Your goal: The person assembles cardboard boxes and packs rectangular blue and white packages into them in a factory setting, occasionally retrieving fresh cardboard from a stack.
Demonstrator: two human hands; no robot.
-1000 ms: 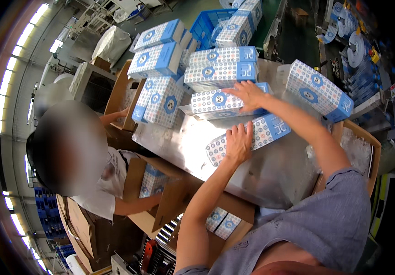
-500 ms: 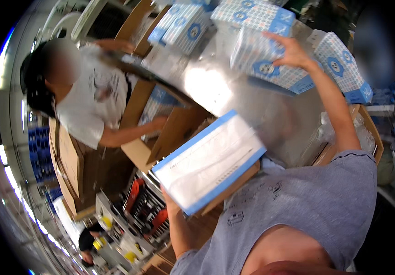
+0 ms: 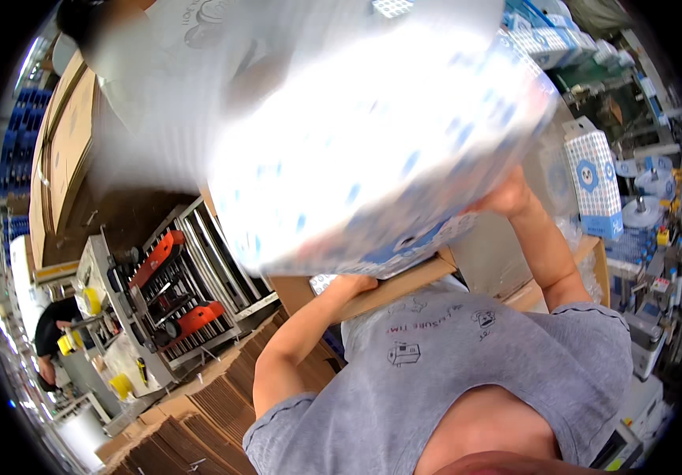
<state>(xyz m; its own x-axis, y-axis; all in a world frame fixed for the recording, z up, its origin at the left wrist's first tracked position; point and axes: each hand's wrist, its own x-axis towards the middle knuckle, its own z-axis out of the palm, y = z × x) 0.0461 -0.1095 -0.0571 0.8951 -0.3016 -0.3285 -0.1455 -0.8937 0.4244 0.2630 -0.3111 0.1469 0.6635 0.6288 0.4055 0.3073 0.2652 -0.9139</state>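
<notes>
Your hands grip a large white-and-blue package (image 3: 373, 150), blurred and raised close in front of you: left hand (image 3: 354, 283) under its near edge, right hand (image 3: 507, 198) at its right side. A blue-patterned box (image 3: 594, 186) stands far right.

At right of the frame a table (image 3: 594, 253) carries an upright blue-and-white box (image 3: 594, 182); lower left, flattened cartons (image 3: 198, 419) lie stacked on the floor.
</notes>
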